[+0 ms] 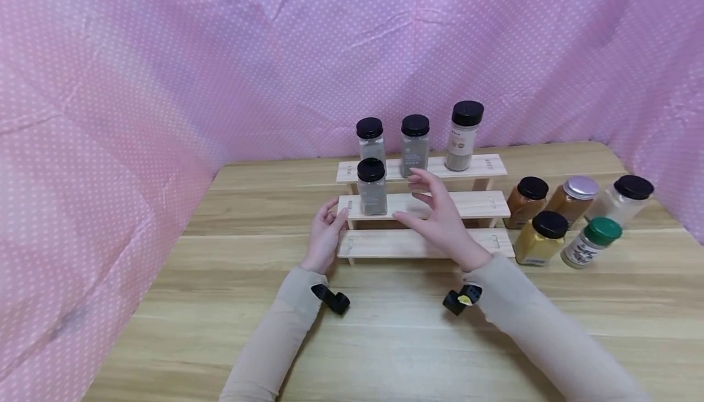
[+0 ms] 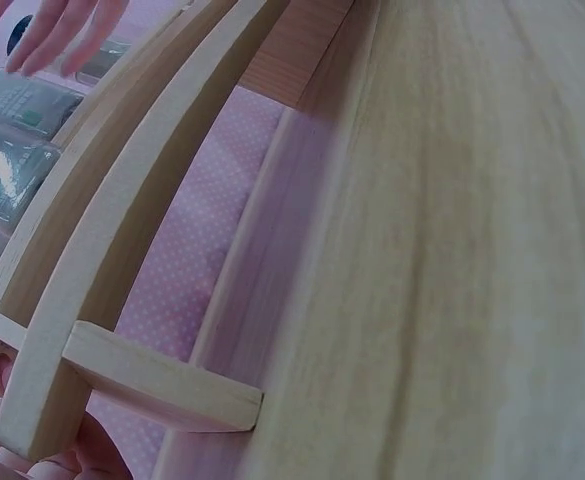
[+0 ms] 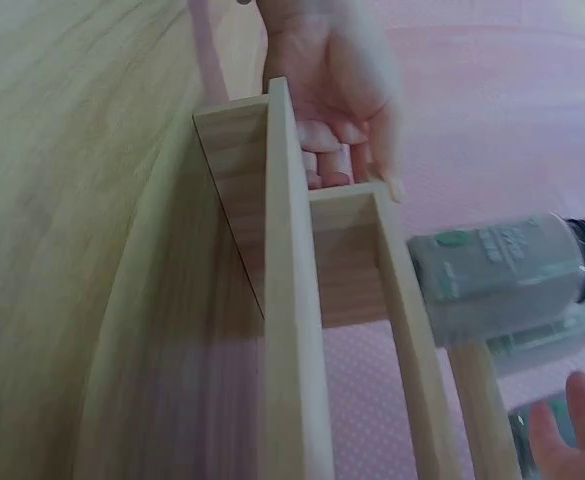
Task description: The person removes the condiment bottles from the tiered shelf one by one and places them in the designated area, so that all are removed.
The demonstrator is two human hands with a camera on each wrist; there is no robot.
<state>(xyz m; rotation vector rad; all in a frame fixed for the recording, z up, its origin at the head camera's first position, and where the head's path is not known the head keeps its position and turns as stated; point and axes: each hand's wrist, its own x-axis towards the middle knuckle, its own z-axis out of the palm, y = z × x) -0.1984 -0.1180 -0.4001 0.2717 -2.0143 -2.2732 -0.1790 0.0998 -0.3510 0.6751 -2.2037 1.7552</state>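
Observation:
A three-tier wooden spice rack (image 1: 401, 244) stands on the table. At the left end of its middle tier, my left hand (image 1: 322, 238) grips the board, thumb by the edge and fingers curled at the side. One glass jar (image 1: 374, 197) with a black lid and grey contents stands upright at the left of that tier. My right hand (image 1: 441, 223) hovers over the middle tier to the right of this jar, fingers spread and gently curved, holding nothing. The right wrist view shows the left hand (image 3: 337, 100) at the rack's end and the grey jar (image 3: 502, 275) on its tier.
Two black-lidded jars (image 1: 415, 151) and a taller labelled shaker (image 1: 459, 142) stand on the top tier. Right of the rack, several spice jars cluster on the table, among them a yellow one (image 1: 536, 244) and a green-lidded one (image 1: 585, 249). A pink dotted cloth (image 1: 308, 72) hangs behind.

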